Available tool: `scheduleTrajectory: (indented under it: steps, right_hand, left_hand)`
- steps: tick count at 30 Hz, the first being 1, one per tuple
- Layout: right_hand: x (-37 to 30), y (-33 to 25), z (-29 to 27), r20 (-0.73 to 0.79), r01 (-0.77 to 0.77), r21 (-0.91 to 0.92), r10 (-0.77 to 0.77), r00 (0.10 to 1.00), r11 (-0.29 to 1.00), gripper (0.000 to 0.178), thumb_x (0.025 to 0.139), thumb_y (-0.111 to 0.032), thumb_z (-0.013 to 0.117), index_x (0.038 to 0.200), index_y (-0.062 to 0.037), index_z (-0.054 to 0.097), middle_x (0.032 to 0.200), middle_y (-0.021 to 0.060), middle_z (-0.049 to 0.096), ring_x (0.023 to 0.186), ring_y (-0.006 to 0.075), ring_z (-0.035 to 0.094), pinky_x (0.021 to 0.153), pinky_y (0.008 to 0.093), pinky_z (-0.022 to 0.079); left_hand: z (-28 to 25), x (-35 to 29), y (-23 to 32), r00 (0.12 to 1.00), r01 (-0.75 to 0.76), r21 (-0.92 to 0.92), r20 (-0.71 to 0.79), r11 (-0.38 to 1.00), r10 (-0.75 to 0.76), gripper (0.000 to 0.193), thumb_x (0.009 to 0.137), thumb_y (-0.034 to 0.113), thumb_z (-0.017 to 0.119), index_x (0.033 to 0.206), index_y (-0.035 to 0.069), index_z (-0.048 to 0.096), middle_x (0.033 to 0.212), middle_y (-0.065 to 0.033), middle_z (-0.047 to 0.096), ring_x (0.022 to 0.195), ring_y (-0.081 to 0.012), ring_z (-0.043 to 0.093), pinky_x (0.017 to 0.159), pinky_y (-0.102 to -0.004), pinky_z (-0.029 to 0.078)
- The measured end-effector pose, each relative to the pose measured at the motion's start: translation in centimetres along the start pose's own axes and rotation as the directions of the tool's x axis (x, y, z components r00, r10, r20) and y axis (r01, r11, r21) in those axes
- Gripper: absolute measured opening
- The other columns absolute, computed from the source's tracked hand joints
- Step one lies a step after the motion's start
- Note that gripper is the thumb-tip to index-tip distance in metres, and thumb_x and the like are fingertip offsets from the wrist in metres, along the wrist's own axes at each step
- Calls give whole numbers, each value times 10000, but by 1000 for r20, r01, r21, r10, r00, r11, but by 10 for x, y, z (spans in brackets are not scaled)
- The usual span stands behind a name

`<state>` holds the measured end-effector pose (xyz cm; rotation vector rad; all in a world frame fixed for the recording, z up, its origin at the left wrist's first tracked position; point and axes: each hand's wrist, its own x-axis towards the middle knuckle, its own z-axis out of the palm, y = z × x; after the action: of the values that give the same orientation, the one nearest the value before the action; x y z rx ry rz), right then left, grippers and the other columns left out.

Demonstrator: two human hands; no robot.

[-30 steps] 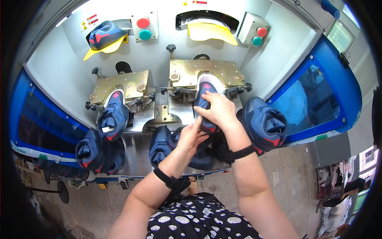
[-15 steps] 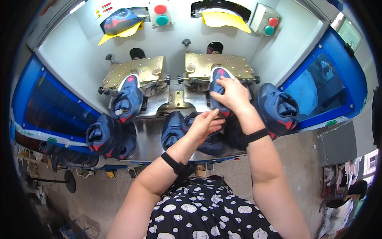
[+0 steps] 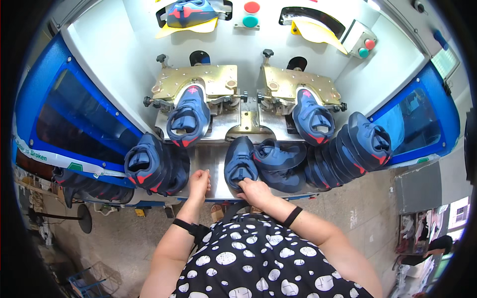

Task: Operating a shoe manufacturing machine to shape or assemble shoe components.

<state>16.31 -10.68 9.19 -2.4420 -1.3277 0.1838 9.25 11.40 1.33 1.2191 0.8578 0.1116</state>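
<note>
My right hand [image 3: 254, 193] pinches the heel collar of a dark blue shoe [image 3: 240, 160] that stands upright on the metal ledge, toe away from me. Over the ledge, just left of that shoe and apart from it, my left hand [image 3: 199, 183] is closed with the fingers curled in; nothing shows in it. Another blue shoe [image 3: 277, 155] lies right of the gripped one, on top of a further shoe. Farther back, a shoe sits toe-in under each brass-coloured clamp plate: the left shoe [image 3: 189, 116] and the right shoe [image 3: 313, 117].
Stacked shoes stand on both sides, a left stack [image 3: 144, 161] and a right stack [image 3: 367, 142]. A yellow-lipped slot [image 3: 191, 26] at the back left holds another shoe. Red and green buttons [image 3: 251, 15] are on the back wall. Blue-framed windows [image 3: 82, 116] flank the machine.
My right hand has left the shoe at the right clamp and now grips one on the ledge. My left hand has moved left and closed. The view has shifted.
</note>
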Motion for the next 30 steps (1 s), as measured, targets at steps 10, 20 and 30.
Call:
scheduleTrajectory:
  steps: [10, 20, 30]
  right_hand:
    - [-9, -46, -195, -525, 77, 8, -61, 849, 997, 388, 717, -234, 844, 953, -42, 603, 883, 118, 612, 737, 278, 636, 620, 344, 522]
    - [72, 47, -351, -828, -273, -172, 11, 560, 947, 339, 785, -250, 783, 966, -41, 586, 959, 151, 585, 869, 353, 612, 739, 411, 502]
    - [167, 192, -372, -951, -218, 133, 186, 248, 967, 654, 798, -311, 761, 1319, -31, 481, 1275, 237, 519, 1146, 400, 538, 1001, 450, 443]
  left_hand:
    - [-4, 0, -18, 795, -443, 844, 215, 301, 567, 179, 808, 226, 626, 711, 77, 608, 719, -128, 630, 712, -357, 624, 623, -487, 482]
    - [-4, 1, -19, 775, -472, 816, 204, 334, 598, 166, 787, 205, 608, 679, 80, 598, 735, -155, 634, 725, -373, 619, 653, -510, 482]
    - [-5, 6, -26, 738, -489, 824, 214, 288, 640, 170, 755, 200, 622, 634, 88, 582, 707, -146, 626, 713, -377, 611, 628, -522, 470]
